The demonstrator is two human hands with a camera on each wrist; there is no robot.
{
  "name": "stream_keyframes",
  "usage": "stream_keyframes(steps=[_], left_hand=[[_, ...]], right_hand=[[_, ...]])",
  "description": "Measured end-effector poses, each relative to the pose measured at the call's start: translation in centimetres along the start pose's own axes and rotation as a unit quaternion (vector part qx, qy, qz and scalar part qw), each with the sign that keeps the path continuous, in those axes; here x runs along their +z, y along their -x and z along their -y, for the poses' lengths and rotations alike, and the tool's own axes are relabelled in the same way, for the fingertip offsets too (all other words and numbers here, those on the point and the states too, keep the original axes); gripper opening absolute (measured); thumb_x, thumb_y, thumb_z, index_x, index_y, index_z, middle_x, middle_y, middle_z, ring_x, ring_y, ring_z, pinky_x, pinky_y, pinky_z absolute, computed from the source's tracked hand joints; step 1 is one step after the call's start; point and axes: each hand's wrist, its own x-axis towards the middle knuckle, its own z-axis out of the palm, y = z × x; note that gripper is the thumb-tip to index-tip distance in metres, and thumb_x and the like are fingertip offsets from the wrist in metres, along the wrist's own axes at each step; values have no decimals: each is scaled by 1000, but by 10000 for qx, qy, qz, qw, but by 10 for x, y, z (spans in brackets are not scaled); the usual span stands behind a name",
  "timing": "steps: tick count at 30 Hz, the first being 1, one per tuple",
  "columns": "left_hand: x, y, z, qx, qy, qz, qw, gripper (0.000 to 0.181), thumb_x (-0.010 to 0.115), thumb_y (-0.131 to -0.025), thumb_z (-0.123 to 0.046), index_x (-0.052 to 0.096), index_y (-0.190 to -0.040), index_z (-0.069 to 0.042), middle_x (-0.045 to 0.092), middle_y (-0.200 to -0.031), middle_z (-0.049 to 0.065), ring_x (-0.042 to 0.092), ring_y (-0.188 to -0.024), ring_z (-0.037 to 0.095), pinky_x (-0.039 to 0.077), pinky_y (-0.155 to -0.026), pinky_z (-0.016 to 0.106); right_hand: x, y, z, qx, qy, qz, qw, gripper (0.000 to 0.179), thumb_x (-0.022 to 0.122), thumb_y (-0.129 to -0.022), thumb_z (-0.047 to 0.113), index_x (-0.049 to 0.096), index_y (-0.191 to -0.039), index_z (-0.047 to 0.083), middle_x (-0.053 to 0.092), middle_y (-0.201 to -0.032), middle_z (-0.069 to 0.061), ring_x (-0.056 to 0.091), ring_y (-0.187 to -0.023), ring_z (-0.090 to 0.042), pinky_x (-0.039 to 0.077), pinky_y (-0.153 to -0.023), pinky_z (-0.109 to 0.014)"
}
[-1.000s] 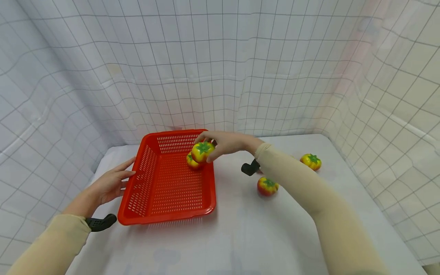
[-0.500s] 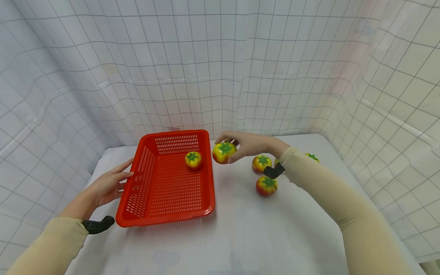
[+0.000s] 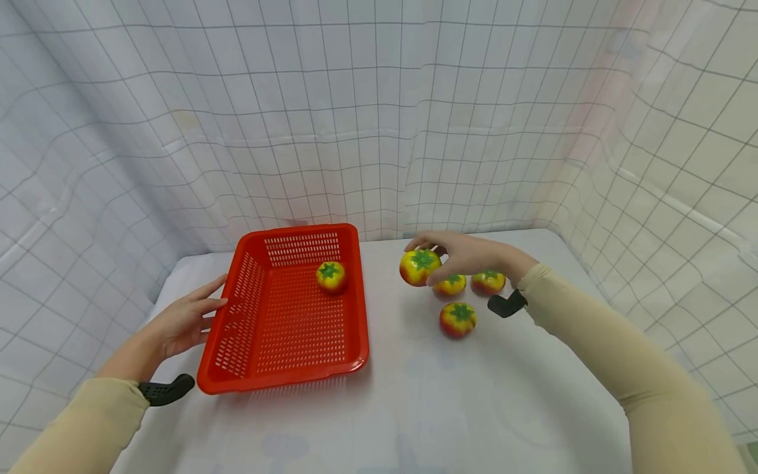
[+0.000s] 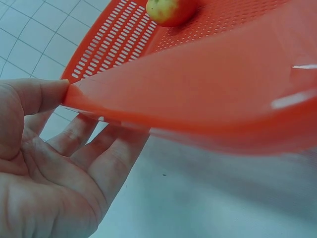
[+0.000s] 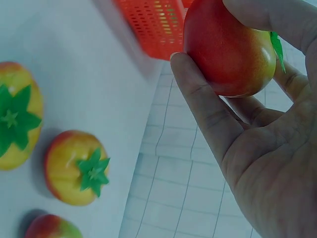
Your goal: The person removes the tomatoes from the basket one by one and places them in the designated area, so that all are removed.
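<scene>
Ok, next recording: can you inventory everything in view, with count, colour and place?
Basket: 1, red, left part of the table
Fruit in the basket: 1, yellow-red with green leaves, towards the far right corner
Held fruit: 1, same colours, in the right hand
Loose fruits: 3 visible, same colours, on the table right of the basket; the right arm may hide more
Table: 1, white, under it all
Curtain: white with dark grid lines, behind and at both sides; number of pieces unclear
Wrist devices: 2, black, one per wrist
Sleeves: 2, cream, on the forearms
Hands: 2, bare; left hand at the basket's left rim, right holding fruit
</scene>
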Motion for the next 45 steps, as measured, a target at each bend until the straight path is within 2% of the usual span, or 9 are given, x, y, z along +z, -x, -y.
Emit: stream_keyframes(steps=[4, 10, 15, 24, 33, 40, 45], left_hand=[[-1, -1, 1, -17, -23, 31, 10000, 76, 52, -108, -30, 0, -164, -35, 64, -124, -14, 67, -109, 20, 56, -93, 45], [-3, -1, 2, -58, -8, 48, 10000, 76, 52, -109, -30, 0, -164, -36, 64, -124, -13, 67, -109, 20, 56, -93, 46], [-2, -2, 1, -49, 36, 64, 10000, 76, 52, -109, -30, 0, -164, -36, 64, -124, -13, 67, -108, 20, 57, -92, 46], [0, 0, 1, -14, 185, 139, 9997, 75, 50, -109, -28, 0, -164, -35, 64, -124, -13, 67, -108, 20, 57, -92, 45], [0, 0, 1, -51, 327, 112, 9994, 75, 51, -109, -27, 1, -164, -36, 65, -123, -14, 68, -108, 20, 57, -91, 46], [1, 1, 0, -69, 304, 80, 9995, 75, 51, -109, -29, 1, -164, -37, 66, -123, -14, 68, -108, 20, 56, -92, 46], [1, 1, 0, -53, 322, 79, 9994, 75, 51, -109, -29, 1, -164, -37, 66, -123, -13, 68, -108, 21, 56, -92, 46]], right_hand=[[-1, 10, -12, 217, -35, -78, 9997, 60, 81, -86, 33, 52, -138, 44, 47, -144, 6, 42, -131, -27, 40, -108, -52], [-4, 23, -26, 185, -58, -168, 9997, 59, 78, -89, 27, 51, -139, 42, 48, -145, 4, 44, -133, -31, 37, -112, -50], [-6, 34, -37, 185, -94, -286, 9994, 59, 79, -89, 30, 51, -140, 40, 49, -145, 3, 45, -133, -31, 36, -113, -50], [-9, 51, -52, 269, -299, -442, 9982, 57, 80, -89, 32, 52, -139, 39, 50, -143, 2, 45, -133, -31, 35, -113, -56], [-10, 63, -66, 340, -436, -472, 9974, 58, 80, -89, 28, 52, -139, 36, 51, -143, -2, 50, -129, -32, 41, -107, -49], [-7, 74, -79, 563, -287, -585, 9963, 60, 81, -87, 27, 53, -140, 34, 51, -143, -5, 50, -130, -34, 39, -109, -55], [-3, 83, -91, 655, -271, -603, 9957, 59, 81, -88, 30, 52, -140, 34, 51, -142, -5, 51, -121, -30, 46, -100, -48]])
